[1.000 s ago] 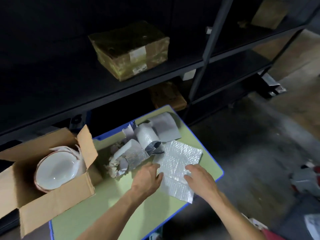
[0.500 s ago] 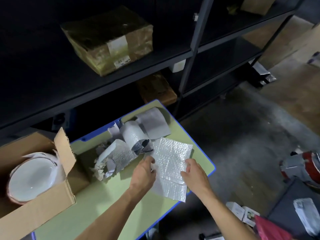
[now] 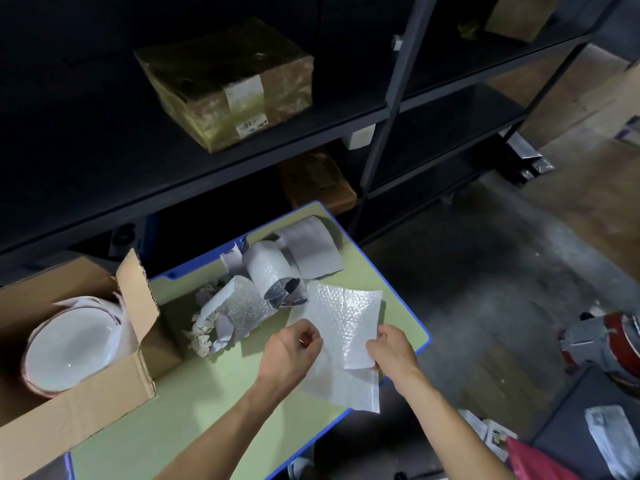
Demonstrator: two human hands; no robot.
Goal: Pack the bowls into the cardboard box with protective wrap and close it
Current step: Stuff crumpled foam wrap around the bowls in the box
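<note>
Bubble wrap (image 3: pixel 341 317) between the fingers (image 3: pixel 309 337)

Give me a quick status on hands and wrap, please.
Left hand, right hand: both pinching bubble wrap sheet. Bowl already in open cardboard box. Loose wrap pile between sheet and box.

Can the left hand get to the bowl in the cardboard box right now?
Probably yes: the cardboard box is open and the bowl uncovered. The left hand must clear the raised flap, though, and it pinches the bubble wrap.
</note>
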